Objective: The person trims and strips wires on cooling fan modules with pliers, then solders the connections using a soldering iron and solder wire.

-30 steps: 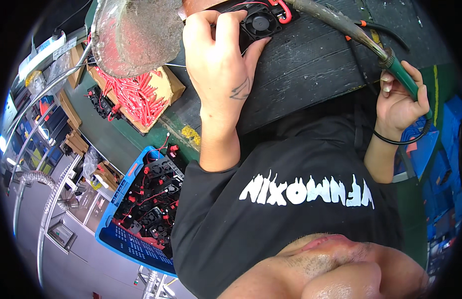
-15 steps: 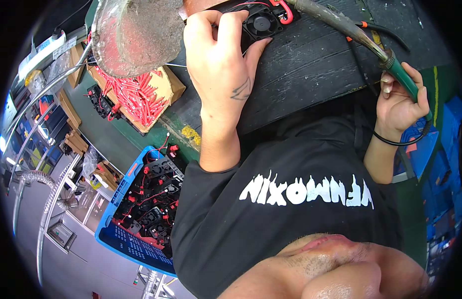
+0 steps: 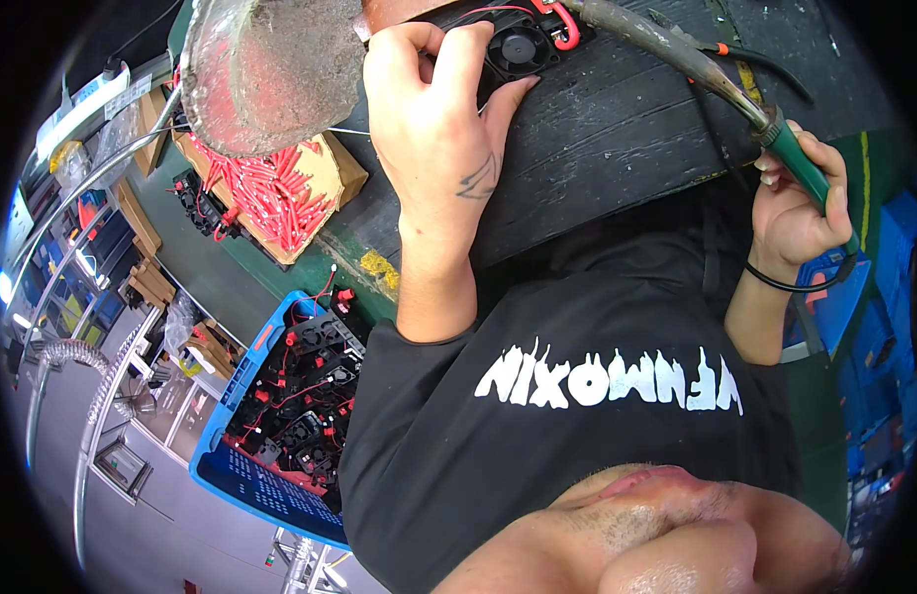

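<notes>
Near the top of the head view, my left hand [image 3: 434,134] grips the side of a small black cooling fan [image 3: 518,48], thumb along its lower edge and fingers at its left. A thick red lead [image 3: 567,28] loops beside the fan on the right. My right hand [image 3: 797,210] is wrapped round the green handle of a soldering iron [image 3: 801,166]. Its long grey metal shaft slants up and left past the red lead, and the tip lies beyond the top edge of the picture.
A cloudy, dirty fume hood [image 3: 270,74] hangs left of my left hand. Behind it sits a cardboard box [image 3: 341,170] of red tube-like pieces. A blue crate [image 3: 226,396] full of fan assemblies stands lower left. Black cables [image 3: 770,69] lie on the dark worktable [image 3: 607,163].
My right hand and the soldering iron have shifted slightly down and to the right. My left hand and the fan are almost unmoved.
</notes>
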`<action>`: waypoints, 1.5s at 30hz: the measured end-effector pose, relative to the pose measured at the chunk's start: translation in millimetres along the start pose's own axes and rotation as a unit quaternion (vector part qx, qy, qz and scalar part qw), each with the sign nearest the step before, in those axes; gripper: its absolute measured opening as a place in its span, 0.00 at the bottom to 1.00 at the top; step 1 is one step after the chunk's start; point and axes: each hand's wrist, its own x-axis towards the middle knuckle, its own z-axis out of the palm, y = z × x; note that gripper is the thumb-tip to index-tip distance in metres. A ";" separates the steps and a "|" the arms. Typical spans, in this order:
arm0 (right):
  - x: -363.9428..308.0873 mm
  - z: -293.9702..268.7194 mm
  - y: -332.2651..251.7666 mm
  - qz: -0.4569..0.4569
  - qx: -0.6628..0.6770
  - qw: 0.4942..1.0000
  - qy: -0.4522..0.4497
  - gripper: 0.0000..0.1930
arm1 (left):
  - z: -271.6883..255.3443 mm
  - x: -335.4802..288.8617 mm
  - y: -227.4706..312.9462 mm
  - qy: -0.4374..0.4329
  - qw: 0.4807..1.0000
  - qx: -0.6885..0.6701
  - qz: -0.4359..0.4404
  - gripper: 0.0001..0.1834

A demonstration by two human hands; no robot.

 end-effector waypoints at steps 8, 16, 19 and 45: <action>9.6 6.9 -9.7 -0.101 -0.047 0.977 -0.179 0.30 | 0.0 1.7 0.6 -0.003 1.000 0.003 -0.001 0.28; 13.2 7.9 -4.0 -0.110 -0.048 0.976 -0.182 0.29 | -2.1 2.1 0.6 -0.001 1.000 0.005 -0.001 0.28; 11.2 2.3 2.6 -0.099 -0.029 0.981 -0.165 0.30 | -1.3 -0.2 -1.5 -0.009 1.000 0.008 0.002 0.28; 10.0 -7.4 -0.8 0.018 0.034 0.998 -0.046 0.31 | -0.4 0.9 1.1 -0.005 1.000 0.004 0.002 0.27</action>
